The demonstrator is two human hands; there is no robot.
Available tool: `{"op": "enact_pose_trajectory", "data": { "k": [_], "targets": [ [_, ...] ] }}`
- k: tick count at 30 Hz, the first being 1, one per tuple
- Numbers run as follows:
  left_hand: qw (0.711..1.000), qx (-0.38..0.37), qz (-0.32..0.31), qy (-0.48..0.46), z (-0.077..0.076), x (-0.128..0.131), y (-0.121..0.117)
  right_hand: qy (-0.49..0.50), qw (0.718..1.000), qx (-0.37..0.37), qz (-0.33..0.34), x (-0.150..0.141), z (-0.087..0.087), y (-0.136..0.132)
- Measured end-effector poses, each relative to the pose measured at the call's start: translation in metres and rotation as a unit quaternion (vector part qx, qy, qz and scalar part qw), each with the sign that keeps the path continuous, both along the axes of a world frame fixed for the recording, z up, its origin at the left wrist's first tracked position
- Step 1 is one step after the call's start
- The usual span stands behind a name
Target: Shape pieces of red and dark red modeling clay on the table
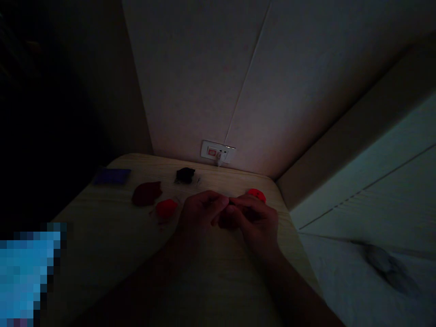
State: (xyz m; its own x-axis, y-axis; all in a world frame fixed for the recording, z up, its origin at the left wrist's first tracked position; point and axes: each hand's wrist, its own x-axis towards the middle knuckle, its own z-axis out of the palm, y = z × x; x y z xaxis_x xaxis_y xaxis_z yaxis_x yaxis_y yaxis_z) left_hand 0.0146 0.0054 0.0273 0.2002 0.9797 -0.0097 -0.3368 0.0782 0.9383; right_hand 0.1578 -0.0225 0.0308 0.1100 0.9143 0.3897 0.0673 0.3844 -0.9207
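Observation:
My left hand point(202, 209) and my right hand point(260, 220) meet above the table, their fingers closed in a pinch. Between the fingertips is a small dark piece point(232, 202), too dim to name. A dark reddish shape point(227, 222) shows under the fingers, partly hidden. Just beyond my right hand lies a bright red round piece point(257, 195) with dark spots. Left of my left hand is a bright red lump point(166, 208), and beside it a dark red flat piece point(146, 194). Farther back sits a black lump point(185, 174) on clear wrapping.
The light wooden table point(218, 281) has rounded back corners against the wall. A purple packet point(113, 176) lies at its back left. A plug point(220, 158) sits in the wall socket point(207, 150) behind. Pale panelling point(368, 181) stands on the right. The room is very dim.

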Motion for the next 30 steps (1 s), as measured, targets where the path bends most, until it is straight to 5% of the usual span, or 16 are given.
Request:
{"op": "enact_pose_trajectory", "data": {
  "k": [30],
  "targets": [
    [0.997,-0.024,-0.013,-0.077,-0.0053,0.002,0.0007,0.033,0.999,0.003,0.011,-0.002,-0.0006,0.0012]
  ]
}}
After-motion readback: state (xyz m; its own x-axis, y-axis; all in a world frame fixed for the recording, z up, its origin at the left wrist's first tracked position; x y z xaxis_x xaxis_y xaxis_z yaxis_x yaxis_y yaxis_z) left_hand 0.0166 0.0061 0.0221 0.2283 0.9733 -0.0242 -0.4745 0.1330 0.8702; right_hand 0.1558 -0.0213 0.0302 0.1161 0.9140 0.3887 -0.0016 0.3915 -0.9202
